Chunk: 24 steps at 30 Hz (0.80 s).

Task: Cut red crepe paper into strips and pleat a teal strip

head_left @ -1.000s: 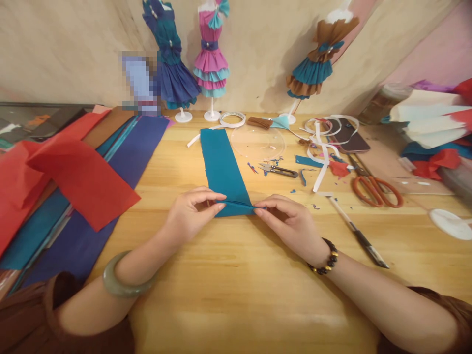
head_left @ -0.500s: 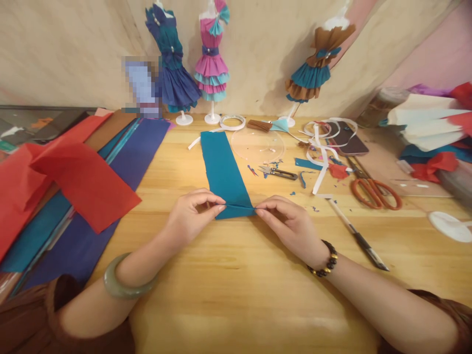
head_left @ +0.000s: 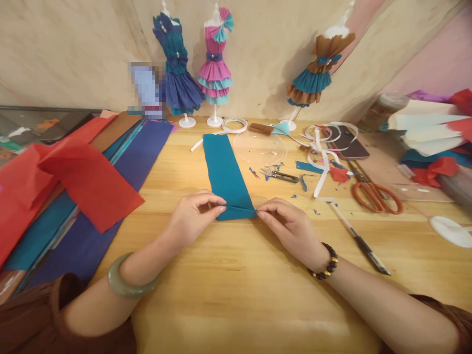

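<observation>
A long teal strip of crepe paper lies on the wooden table, its far end pointing away from me. Near its close end, a narrow raised fold runs across the width. My left hand pinches the left end of that fold between thumb and fingers. At the fold's right end, my right hand holds the paper's edge in the same kind of pinch. Beyond the strip lie a clear round dish and small thread snips.
Red paper and blue paper are stacked at left. Orange-handled scissors, a pen, a phone and curled white tape lie at right. Several paper-dressed mannequins stand along the wall.
The view has shifted slightly, so everything sits a little lower and to the right. Both hands keep their pinch on the teal paper's fold.
</observation>
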Motion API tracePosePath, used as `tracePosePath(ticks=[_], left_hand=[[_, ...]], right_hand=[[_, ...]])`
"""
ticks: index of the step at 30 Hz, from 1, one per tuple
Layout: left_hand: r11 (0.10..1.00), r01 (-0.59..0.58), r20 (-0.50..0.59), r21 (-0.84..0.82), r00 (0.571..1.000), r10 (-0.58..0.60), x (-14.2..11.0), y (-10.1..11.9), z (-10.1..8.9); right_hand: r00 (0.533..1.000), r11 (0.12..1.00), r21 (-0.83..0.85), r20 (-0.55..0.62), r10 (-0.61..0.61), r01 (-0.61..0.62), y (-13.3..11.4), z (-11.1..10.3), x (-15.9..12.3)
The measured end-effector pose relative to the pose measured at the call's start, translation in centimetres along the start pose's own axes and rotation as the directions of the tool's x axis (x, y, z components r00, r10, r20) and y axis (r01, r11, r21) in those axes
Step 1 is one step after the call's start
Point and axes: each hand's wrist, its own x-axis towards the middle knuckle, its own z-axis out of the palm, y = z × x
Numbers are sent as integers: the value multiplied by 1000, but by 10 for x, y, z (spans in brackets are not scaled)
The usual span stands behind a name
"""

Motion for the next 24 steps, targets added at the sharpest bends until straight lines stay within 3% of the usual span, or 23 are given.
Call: tracePosePath(ticks=[9,17,24], left_hand=[[1000,-17,12,18,1000,17,2,-2,0],[992,119,1,33,993,-119,0,-1,1],[981,-155,114,114,983,142,0,1,3]], right_hand=[[1000,1000,2,5,16,-16,3,3,1],[1000,1000,-15,4,-22,22,1,3,2],[993,993,0,26,-115,115,-3,5,2]])
